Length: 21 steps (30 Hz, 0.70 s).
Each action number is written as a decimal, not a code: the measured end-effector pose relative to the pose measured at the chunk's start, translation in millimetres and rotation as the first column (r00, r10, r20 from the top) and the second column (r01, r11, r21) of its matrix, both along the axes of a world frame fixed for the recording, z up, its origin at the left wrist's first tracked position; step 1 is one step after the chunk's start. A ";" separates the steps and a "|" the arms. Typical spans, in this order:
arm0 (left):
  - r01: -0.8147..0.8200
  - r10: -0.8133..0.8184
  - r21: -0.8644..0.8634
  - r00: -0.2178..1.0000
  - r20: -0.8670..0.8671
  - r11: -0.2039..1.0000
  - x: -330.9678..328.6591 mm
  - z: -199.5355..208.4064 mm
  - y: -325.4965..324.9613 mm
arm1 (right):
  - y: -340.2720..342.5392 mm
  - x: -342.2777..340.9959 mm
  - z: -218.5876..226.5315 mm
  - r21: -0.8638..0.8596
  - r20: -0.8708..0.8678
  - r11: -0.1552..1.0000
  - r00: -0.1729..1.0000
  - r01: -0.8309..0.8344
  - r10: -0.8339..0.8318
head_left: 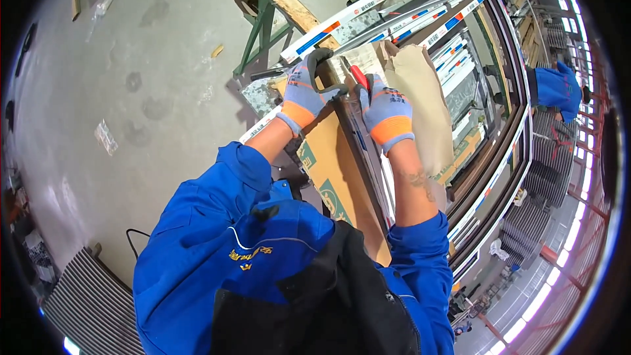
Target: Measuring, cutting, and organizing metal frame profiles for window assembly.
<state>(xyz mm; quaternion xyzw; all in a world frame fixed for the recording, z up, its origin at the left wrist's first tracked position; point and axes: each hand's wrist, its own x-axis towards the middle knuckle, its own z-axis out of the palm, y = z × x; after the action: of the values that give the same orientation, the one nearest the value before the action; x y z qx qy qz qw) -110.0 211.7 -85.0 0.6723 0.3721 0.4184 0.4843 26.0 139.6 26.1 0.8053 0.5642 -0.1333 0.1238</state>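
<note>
Both my hands wear grey-blue gloves with orange cuffs and dark fingertips. My left hand (303, 95) curls round the upper end of a long dark profile (358, 141), thumb on one side and fingers on the other. Just to the right, my right hand (386, 110) is closed round a red-handled tool (359, 77); its working end cannot be made out. Brown wrapping paper (424, 102) lies crumpled beside the right hand. Under the profile is a cardboard sheet (328, 158) with green print.
Long profiles (371, 6) with white, blue and orange film lie across a green metal stand (264, 23) with a wooden beam (289, 3). Dark frames (519, 59) stack on the right. A person in blue (555, 92) is beyond them. Ribbed material (92, 302) lies at lower left.
</note>
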 end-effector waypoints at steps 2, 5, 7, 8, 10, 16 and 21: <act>0.007 -0.007 0.001 1.000 0.028 1.000 0.5 -5.1 1.9 | 1.1 -5.8 3.0 0.014 0.018 1.000 1.000 -0.018 0.018; 0.041 -0.041 0.007 0.999 0.017 0.999 -1.5 -11.0 3.5 | 5.3 -13.6 -0.2 -0.038 0.042 0.999 0.999 -0.001 0.003; 0.059 -0.059 0.013 0.997 0.054 0.998 -1.3 -11.0 4.8 | 5.0 -16.1 -1.6 -0.021 0.040 1.000 0.999 0.013 -0.012; 0.060 -0.060 0.014 0.997 0.053 0.998 -2.2 -11.3 5.9 | 4.4 -16.9 -2.8 -0.004 0.039 1.000 0.999 0.028 -0.027; 0.111 -0.111 0.001 0.992 0.061 0.994 -5.7 -10.2 9.9 | 1.8 -17.2 -6.5 0.019 0.019 0.999 0.999 0.034 -0.034; 0.170 -0.173 0.074 0.985 0.029 0.983 -8.4 -17.3 19.9 | -1.5 -11.2 -13.1 0.098 0.014 0.994 0.998 0.054 -0.056; 0.265 -0.266 -0.017 0.959 -0.094 0.964 -18.7 0.5 30.6 | 4.2 -7.0 -10.9 0.038 0.035 0.999 0.999 0.026 -0.028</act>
<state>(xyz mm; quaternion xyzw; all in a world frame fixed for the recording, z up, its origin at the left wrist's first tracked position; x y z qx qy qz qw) -128.7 242.4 -84.5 0.7344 0.3021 0.3162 0.5190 19.1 143.8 15.2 0.8173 0.5533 -0.1101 0.1169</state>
